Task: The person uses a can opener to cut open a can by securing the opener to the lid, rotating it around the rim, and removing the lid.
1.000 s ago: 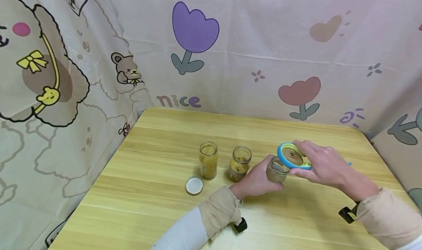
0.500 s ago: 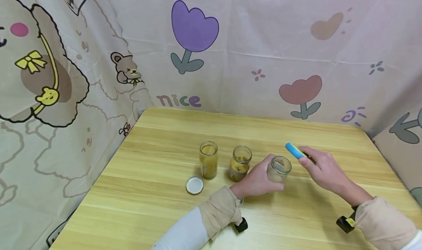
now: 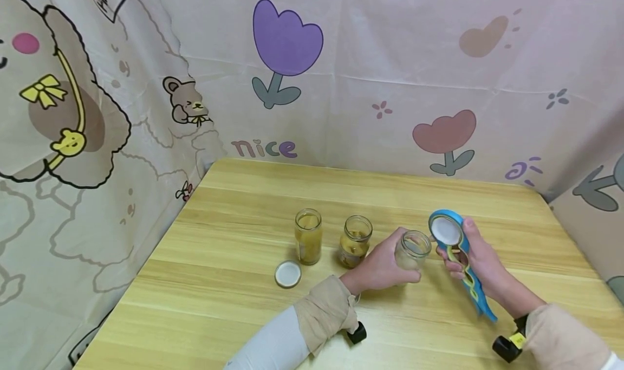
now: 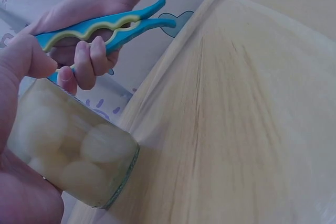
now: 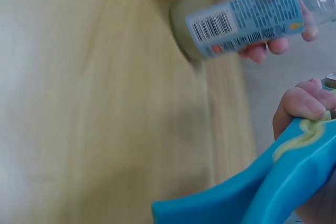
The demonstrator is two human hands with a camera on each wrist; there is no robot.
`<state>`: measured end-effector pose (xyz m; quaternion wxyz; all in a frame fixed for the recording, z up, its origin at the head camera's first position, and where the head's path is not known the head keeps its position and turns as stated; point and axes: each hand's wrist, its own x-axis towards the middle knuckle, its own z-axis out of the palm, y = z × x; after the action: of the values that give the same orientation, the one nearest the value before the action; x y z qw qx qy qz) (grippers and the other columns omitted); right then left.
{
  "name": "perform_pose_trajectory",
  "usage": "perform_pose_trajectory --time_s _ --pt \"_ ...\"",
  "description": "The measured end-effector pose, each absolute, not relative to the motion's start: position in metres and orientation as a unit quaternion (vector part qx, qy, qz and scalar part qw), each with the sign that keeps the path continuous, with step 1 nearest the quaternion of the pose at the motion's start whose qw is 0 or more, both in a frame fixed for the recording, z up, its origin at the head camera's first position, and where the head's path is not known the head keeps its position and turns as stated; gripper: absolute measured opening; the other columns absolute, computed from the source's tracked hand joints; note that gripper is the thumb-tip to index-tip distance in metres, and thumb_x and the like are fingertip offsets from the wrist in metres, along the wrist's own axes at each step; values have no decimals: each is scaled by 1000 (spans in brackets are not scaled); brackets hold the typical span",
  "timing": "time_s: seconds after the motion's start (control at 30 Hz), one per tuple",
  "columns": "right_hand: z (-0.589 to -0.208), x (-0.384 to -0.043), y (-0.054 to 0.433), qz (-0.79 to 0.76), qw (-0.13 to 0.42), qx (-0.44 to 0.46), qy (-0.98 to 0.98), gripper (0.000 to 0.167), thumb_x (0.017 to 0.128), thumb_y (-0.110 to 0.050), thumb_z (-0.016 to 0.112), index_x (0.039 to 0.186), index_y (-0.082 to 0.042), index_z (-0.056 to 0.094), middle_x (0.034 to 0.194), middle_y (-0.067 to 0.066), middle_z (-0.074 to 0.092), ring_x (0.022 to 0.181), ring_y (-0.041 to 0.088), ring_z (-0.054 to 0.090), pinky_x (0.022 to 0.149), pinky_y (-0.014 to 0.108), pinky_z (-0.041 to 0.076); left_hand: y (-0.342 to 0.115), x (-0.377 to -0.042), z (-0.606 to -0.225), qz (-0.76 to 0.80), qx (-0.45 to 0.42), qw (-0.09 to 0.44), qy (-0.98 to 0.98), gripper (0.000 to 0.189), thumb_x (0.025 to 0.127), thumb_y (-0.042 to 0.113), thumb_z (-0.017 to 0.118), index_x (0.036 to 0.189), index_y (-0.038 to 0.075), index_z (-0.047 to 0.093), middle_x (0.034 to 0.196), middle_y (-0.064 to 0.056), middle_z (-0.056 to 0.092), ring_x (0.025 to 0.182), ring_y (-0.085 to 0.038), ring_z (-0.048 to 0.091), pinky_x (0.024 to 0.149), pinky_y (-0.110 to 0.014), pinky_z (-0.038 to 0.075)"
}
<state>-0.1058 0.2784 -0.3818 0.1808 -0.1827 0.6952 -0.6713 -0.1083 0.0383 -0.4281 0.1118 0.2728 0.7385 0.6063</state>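
My left hand point(image 3: 380, 264) grips an open glass jar point(image 3: 411, 255) around its side. Pale round pieces fill the jar point(image 4: 79, 145) in the left wrist view, and a blue barcode label point(image 5: 244, 22) shows on it in the right wrist view. To its right, my right hand point(image 3: 485, 261) holds a blue and yellow jar opener point(image 3: 474, 290) by its handles. Inside the opener's ring sits a jar lid point(image 3: 446, 231), white underside facing up, apart from the jar's mouth.
Left of my hands stand a tall open jar point(image 3: 309, 242) and a shorter open jar point(image 3: 353, 248), both with yellowish contents. A loose lid point(image 3: 288, 274) lies white side up in front of the tall one. A printed cloth point(image 3: 370, 45) hangs behind the wooden table point(image 3: 219, 240).
The opener has come off the jar's mouth to the right, taking the lid along, and my right hand has turned it over so the white underside shows. My left hand and the jar stay put.
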Motion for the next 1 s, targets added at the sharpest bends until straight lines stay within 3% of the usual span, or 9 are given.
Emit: perform_pose_trajectory --time_s 0.1,0.27,0.6,1.0 --pt "-386 -101 277 -703 223 -160 656 71 107 -58 4 114 -22 65 87 -8 65 58 6 47 49 19 41 39 -108 -428 606 275 111 739 64 79 9 82 132 25 51 114 8 64 89 1 59 75 -19 54" --pt "-396 -94 276 -737 271 -171 595 76 105 -60 0 116 -21 65 90 -7 67 60 16 34 51 27 28 40 -108 -428 607 272 110 739 65 79 8 82 132 26 51 114 8 64 88 1 59 74 -20 54" --pt "-410 -75 288 -748 395 -116 521 91 99 -72 1 126 -13 64 97 -5 67 67 6 55 57 19 44 39 -107 -427 615 266 114 733 66 79 7 81 134 28 51 117 6 65 90 0 60 74 -21 55" --pt "-416 -53 295 -690 478 -54 541 98 98 -76 1 124 -4 63 93 -4 66 62 3 53 54 19 45 38 -105 -426 617 274 111 729 65 81 9 81 135 28 50 120 6 65 97 -1 60 81 -20 54"
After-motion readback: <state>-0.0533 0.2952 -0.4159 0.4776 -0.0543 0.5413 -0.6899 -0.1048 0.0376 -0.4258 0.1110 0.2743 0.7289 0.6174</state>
